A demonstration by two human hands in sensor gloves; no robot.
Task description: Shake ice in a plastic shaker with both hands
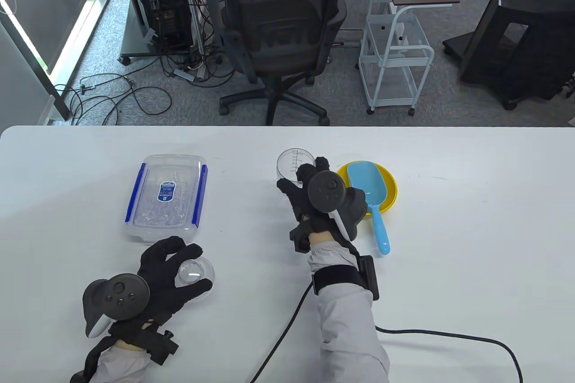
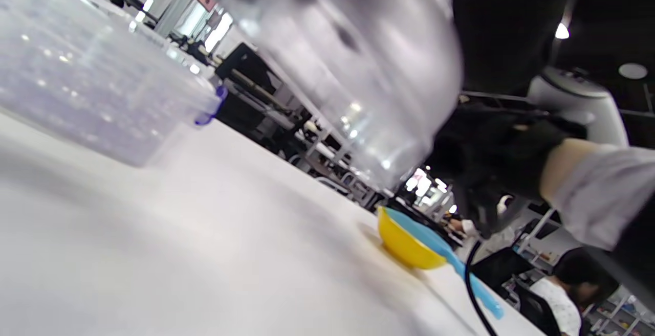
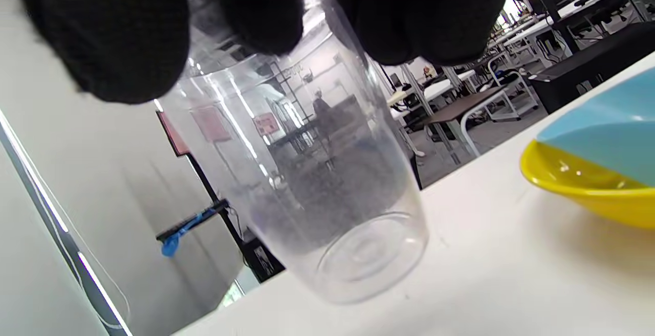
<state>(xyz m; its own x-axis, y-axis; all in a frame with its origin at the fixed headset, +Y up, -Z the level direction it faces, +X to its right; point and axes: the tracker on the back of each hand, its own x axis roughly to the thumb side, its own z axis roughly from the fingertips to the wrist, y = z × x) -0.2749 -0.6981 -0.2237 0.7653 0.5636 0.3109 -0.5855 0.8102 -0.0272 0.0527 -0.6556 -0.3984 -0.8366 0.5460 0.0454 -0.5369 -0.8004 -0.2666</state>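
Observation:
The clear plastic shaker cup (image 1: 289, 163) with measuring marks is at the table's middle; it looks empty. My right hand (image 1: 301, 176) grips it from the near side. In the right wrist view the fingers (image 3: 128, 34) wrap its upper wall and the cup (image 3: 317, 187) is tilted, base close to the table. My left hand (image 1: 184, 266) holds the clear domed shaker lid (image 1: 197, 271) at the near left, fingers spread around it. The lid (image 2: 348, 60) fills the top of the left wrist view.
A clear ice box with blue clips (image 1: 166, 194) lies closed at the left, ice inside; it shows in the left wrist view (image 2: 77, 70). A yellow bowl (image 1: 391, 185) with a blue scoop (image 1: 370, 194) sits right of the cup. A black cable (image 1: 449, 336) trails from my right wrist.

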